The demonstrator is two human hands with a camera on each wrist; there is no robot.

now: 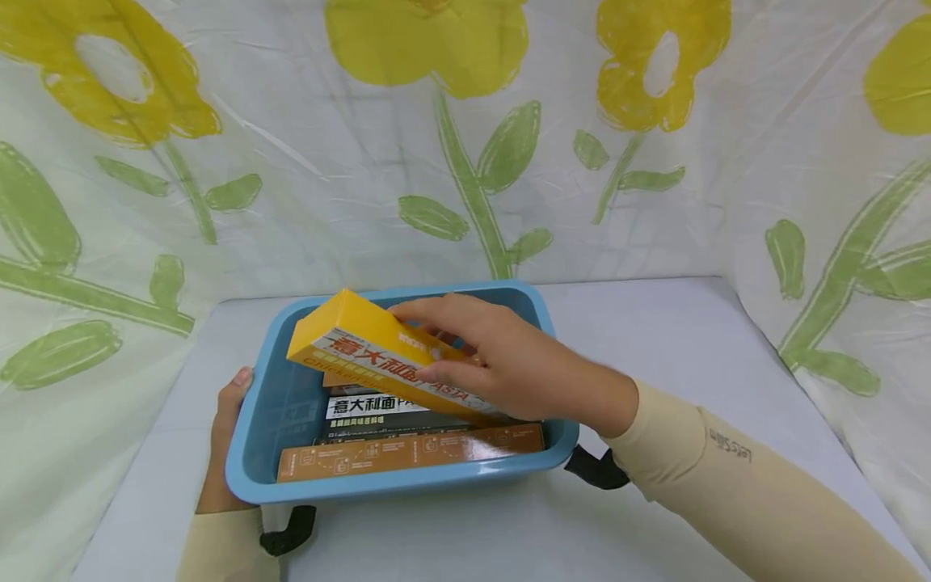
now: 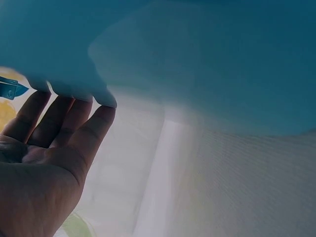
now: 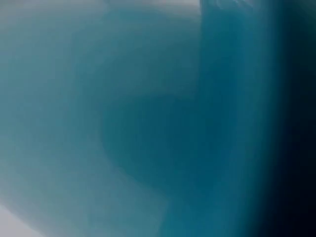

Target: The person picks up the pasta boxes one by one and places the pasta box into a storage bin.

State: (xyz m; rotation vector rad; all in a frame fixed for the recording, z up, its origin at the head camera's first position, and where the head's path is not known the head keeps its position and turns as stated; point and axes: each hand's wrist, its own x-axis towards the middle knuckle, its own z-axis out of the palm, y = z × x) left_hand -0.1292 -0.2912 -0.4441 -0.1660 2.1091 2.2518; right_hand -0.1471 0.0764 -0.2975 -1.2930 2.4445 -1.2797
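A blue plastic bin point(image 1: 250, 420) stands on the white table with several pasta boxes in it. My right hand point(image 1: 509, 356) grips a yellow pasta box point(image 1: 364, 343), thumb on the near side and fingers over the top. That box is slanted, its left end raised above the rim and its right end down in the bin. Below it lie a black pasta box point(image 1: 364, 408) and a brown box point(image 1: 407, 454) along the near wall. At the bin's left side is my left hand point(image 1: 228, 436); its fairly straight fingers point(image 2: 94, 131) touch the blue wall in the left wrist view.
White table surface point(image 1: 640, 339) surrounds the bin. A white curtain point(image 1: 291, 121) with yellow flowers hangs behind and at both sides. Black straps point(image 1: 600, 469) show at my wrists. Blurred blue plastic point(image 3: 148, 123) fills most of the right wrist view.
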